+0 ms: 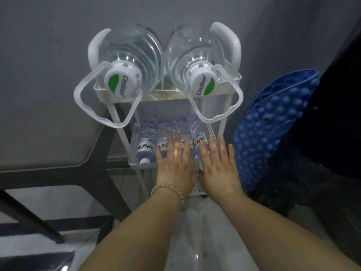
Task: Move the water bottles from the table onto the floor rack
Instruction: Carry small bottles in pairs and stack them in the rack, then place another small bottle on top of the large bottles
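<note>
Overhead, caps (115, 80) read "Cestbon".

Four small clear water bottles (146, 145) lay side by side on the white floor rack's (134, 153) lower shelf, caps toward me. Two big jugs (134, 55) sat tilted on its top tier, white-and-green caps forward.

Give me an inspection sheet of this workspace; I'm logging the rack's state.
Surface: white floor rack standing on a pale tiled floor.
Job's things: two large bottles lying on the top tier, caps toward the camera; a row of small bottles lying on the lower tier.
Clutter: blue bumpy mat right of the rack.
Grippers: left hand and right hand flat on the small bottles, fingers spread.
Cables: nothing seen.
Surroundings: grey wall; dark table on the left.
</note>
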The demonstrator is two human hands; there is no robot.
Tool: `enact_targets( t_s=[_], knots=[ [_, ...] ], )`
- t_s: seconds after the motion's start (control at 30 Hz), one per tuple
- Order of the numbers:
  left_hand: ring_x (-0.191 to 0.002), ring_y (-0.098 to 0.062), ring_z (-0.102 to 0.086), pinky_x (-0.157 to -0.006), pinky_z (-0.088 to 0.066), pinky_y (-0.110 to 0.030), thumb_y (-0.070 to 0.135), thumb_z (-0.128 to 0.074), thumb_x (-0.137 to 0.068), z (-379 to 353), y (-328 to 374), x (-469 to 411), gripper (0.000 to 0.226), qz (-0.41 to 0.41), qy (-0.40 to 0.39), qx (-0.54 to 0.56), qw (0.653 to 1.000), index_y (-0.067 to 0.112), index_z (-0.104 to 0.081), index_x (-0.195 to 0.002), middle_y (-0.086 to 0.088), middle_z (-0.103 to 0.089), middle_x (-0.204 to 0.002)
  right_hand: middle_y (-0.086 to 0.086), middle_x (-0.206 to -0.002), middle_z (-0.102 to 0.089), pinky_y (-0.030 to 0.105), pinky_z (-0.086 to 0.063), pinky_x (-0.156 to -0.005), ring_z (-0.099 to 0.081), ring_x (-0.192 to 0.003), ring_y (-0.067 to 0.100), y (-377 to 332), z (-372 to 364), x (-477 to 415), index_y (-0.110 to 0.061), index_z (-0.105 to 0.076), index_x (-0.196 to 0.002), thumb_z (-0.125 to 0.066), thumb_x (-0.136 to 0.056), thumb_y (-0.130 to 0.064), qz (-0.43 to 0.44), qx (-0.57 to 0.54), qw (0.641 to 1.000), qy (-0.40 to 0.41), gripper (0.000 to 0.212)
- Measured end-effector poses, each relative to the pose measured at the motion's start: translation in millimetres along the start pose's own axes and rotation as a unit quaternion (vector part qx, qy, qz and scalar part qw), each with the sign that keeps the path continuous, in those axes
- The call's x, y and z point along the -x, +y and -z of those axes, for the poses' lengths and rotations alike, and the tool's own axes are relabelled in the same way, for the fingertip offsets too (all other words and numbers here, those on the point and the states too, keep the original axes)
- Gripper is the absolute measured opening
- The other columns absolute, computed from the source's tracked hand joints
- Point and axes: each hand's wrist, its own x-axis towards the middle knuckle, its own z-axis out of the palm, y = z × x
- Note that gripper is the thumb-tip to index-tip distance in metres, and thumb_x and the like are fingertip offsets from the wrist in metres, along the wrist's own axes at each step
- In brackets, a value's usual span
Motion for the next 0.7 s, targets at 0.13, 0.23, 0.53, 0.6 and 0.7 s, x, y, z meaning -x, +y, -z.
enact_targets(
  t_s=[0.13, 0.23, 0.53, 0.6, 0.7],
  knots=[
    [-0.132, -0.031, 0.038, -0.105, 0.021, -0.059, 0.058, -0.038, -0.089, 54.8, -10.1, 31.7, 0.102, -0.033, -0.057, 0.038, 0.997, 0.013, 0.044, -0.13, -0.014, 0.03, -0.151, 0.017, -0.154, 0.002, 0.054, 0.003, -0.112, 0.002, -0.142, 0.038, -16.7, 56.3, 28.8, -0.009, -0.008, -0.148, -0.062, -0.083, -0.039, -0.005, -0.002, 0.998, -0.057, 0.09],
    [-0.136, -0.032, 0.032, -0.108, 0.018, -0.059, 0.056, -0.04, -0.089, 105.5, -22.0, 63.1, 0.1, -0.044, -0.093, 0.05, 0.993, 0.013, 0.038, -0.135, -0.015, 0.031, -0.151, 0.019, -0.155, -0.012, 0.057, -0.004, -0.111, -0.011, -0.142, 0.04, -30.6, 113.1, 51.9, -0.009, -0.017, -0.148, -0.067, -0.079, -0.037, -0.022, -0.018, 0.996, -0.089, 0.09],
    [-0.129, -0.032, 0.044, -0.103, 0.026, -0.057, 0.04, -0.039, -0.09, 350.0, -50.4, 152.2, 0.099, -0.046, -0.185, 0.059, 0.98, 0.01, 0.048, -0.127, -0.014, 0.051, -0.138, 0.019, -0.153, -0.023, 0.058, -0.011, -0.109, -0.022, -0.14, 0.04, -50.2, 376.3, 94.1, -0.011, -0.027, -0.145, -0.076, -0.068, -0.024, -0.052, -0.04, 0.991, -0.116, 0.092],
    [-0.13, -0.032, 0.042, -0.105, 0.024, -0.058, 0.037, -0.038, -0.09, 414.5, -60.4, 161.7, 0.097, -0.047, -0.168, 0.055, 0.983, 0.009, 0.046, -0.129, -0.015, 0.049, -0.139, 0.018, -0.153, -0.025, 0.058, -0.009, -0.11, -0.021, -0.14, 0.038, -51.1, 437.9, 90.8, -0.013, -0.026, -0.146, -0.076, -0.067, -0.02, -0.061, -0.05, 0.992, -0.102, 0.094],
    [-0.134, -0.032, 0.036, -0.102, 0.027, -0.056, 0.034, -0.038, -0.09, 481.4, -57.7, 174.8, 0.094, -0.027, -0.118, 0.06, 0.991, 0.011, 0.043, -0.132, -0.014, 0.044, -0.143, 0.015, -0.156, -0.015, 0.056, 0.0, -0.112, -0.01, -0.143, 0.036, -47.6, 504.7, 94.3, -0.018, -0.012, -0.147, -0.069, -0.073, -0.022, -0.046, -0.06, 0.992, -0.099, 0.094]
  ],
)
